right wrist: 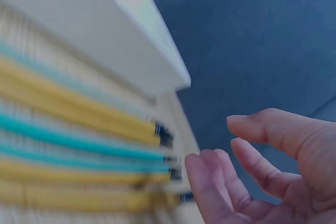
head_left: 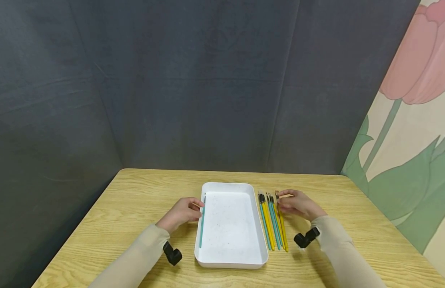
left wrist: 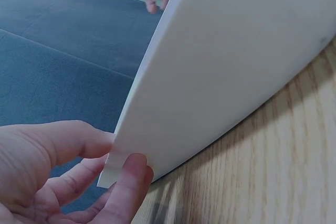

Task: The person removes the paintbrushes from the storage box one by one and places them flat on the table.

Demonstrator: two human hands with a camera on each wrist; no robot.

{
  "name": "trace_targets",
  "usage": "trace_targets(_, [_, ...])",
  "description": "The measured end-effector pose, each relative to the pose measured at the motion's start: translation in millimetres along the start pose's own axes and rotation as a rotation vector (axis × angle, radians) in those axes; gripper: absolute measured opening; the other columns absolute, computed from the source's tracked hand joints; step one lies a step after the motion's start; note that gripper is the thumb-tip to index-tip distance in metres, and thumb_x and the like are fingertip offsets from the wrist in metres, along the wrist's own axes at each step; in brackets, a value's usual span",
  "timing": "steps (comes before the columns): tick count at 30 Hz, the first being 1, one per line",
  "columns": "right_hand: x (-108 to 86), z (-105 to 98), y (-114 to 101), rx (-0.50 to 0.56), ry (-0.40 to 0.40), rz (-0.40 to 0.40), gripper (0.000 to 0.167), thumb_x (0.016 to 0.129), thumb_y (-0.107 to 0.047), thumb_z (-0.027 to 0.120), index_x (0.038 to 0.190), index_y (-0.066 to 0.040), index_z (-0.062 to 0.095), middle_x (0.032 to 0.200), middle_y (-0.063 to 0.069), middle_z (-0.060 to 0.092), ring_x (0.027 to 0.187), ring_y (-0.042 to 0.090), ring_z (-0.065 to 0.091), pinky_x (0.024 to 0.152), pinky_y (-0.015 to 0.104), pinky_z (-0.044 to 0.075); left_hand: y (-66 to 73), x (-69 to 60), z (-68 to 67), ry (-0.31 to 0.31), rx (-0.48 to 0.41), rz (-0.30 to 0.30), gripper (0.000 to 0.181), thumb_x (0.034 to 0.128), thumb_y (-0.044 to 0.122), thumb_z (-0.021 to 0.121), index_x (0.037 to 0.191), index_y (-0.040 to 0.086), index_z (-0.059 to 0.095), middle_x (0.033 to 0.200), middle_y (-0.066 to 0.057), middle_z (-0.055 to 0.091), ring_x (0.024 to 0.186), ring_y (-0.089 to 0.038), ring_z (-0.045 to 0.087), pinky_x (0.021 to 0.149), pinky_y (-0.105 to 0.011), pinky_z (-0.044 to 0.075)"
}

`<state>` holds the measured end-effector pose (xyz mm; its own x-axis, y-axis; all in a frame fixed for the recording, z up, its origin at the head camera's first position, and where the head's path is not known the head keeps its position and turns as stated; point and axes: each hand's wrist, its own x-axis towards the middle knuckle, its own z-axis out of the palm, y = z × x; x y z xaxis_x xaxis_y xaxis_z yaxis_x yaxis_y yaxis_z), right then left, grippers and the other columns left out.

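Observation:
My left hand (head_left: pixel 182 214) pinches the left rim of a white rectangular tray (head_left: pixel 231 228); the left wrist view shows fingers on both sides of the wall (left wrist: pixel 210 72). Inside, a teal-handled paintbrush (head_left: pixel 202 228) lies along the tray's left side. Several paintbrushes (head_left: pixel 268 224) with yellow and teal handles lie side by side on the table, right of the tray, bristles pointing away from me. Over the bristle end of the rightmost yellow paintbrush (head_left: pixel 284 232) hovers my right hand (head_left: pixel 298 204). Its fingers are loosely bent with nothing between them in the right wrist view.
The wooden table (head_left: pixel 146 216) ends at a dark cloth (head_left: pixel 200 88) behind and on the left. A wall painted with a tulip (head_left: pixel 409 60) stands on the right. Each sleeve carries a small black camera, such as the right one (head_left: pixel 306 237).

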<state>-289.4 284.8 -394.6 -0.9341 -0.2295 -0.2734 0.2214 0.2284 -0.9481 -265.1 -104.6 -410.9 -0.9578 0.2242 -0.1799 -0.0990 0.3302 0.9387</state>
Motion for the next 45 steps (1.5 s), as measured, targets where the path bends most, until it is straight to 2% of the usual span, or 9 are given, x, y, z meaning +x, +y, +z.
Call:
trace_targets(8, [5.9,31.7,-19.4,0.093,-0.09,-0.089,0.036,0.096,-0.006,0.055,0.126,0.01,0.042,0.096,0.003,0.063,0.089,0.013,0.066,0.086,0.03,0.056,-0.4,-0.3,0.3,0.003,-0.002,-0.006,0.028,0.0826,-0.005,0.066,0.111,-0.003,0.062,0.095,-0.013,0.055,0.079,-0.021,0.055,0.074,-0.033,0.056])
trace_targets(15, [14.6,72.5,-33.9,0.129,-0.142,-0.128,0.037,0.096,-0.004,0.055,0.126,0.011,0.041,0.097,0.005,0.059,0.089,0.013,0.065,0.086,0.028,0.056,0.6,-0.7,0.1,0.003,-0.002,-0.009,0.028,0.0833,-0.006,0.065,0.111,-0.004,0.061,0.094,-0.013,0.055,0.078,-0.02,0.055,0.073,-0.032,0.056])
trace_targets(24, [26.2,128.7,-47.2,0.088,-0.21,-0.107,0.032,0.094,-0.002,0.056,0.121,0.011,0.045,0.097,0.008,0.056,0.088,0.016,0.059,0.09,0.036,0.055,-1.3,2.3,0.0,0.01,-0.007,-0.012,0.028,0.0823,-0.007,0.064,0.11,-0.004,0.062,0.092,-0.013,0.054,0.077,-0.02,0.055,0.072,-0.03,0.056])
trace_targets(29, [33.4,152.0,-47.3,0.042,-0.204,-0.074,0.029,0.092,0.002,0.058,0.118,0.012,0.049,0.091,0.008,0.057,0.084,0.017,0.062,0.087,0.038,0.056,-1.0,3.2,1.0,0.014,0.005,-0.019,0.028,0.0827,-0.006,0.065,0.111,-0.004,0.062,0.093,-0.012,0.055,0.078,-0.02,0.056,0.072,-0.03,0.056])
trace_targets(35, [45.3,173.5,-41.8,-0.03,-0.196,-0.02,0.027,0.089,0.004,0.06,0.114,0.01,0.054,0.093,0.015,0.064,0.079,0.017,0.064,0.084,0.038,0.057,-0.7,2.3,0.1,0.002,-0.002,-0.01,0.029,0.0826,-0.006,0.065,0.111,-0.005,0.061,0.092,-0.013,0.056,0.077,-0.019,0.056,0.072,-0.031,0.057])
trace_targets(41, [51.1,190.2,-37.6,-0.08,-0.178,0.019,0.026,0.085,0.003,0.063,0.11,0.007,0.058,0.08,0.006,0.061,0.072,0.015,0.061,0.076,0.032,0.058,-1.0,2.6,-0.9,-0.005,-0.007,0.0,0.029,0.0822,-0.007,0.065,0.111,-0.006,0.061,0.091,-0.012,0.056,0.076,-0.019,0.056,0.071,-0.032,0.056])
trace_targets(45, [53.3,198.7,-36.0,-0.105,-0.184,0.033,0.025,0.083,0.004,0.064,0.107,0.006,0.059,0.076,0.006,0.06,0.069,0.014,0.059,0.072,0.029,0.058,-0.5,3.0,-1.1,-0.008,-0.01,0.0,0.029,0.0815,-0.008,0.065,0.111,-0.006,0.061,0.09,-0.012,0.056,0.075,-0.018,0.056,0.07,-0.031,0.056])
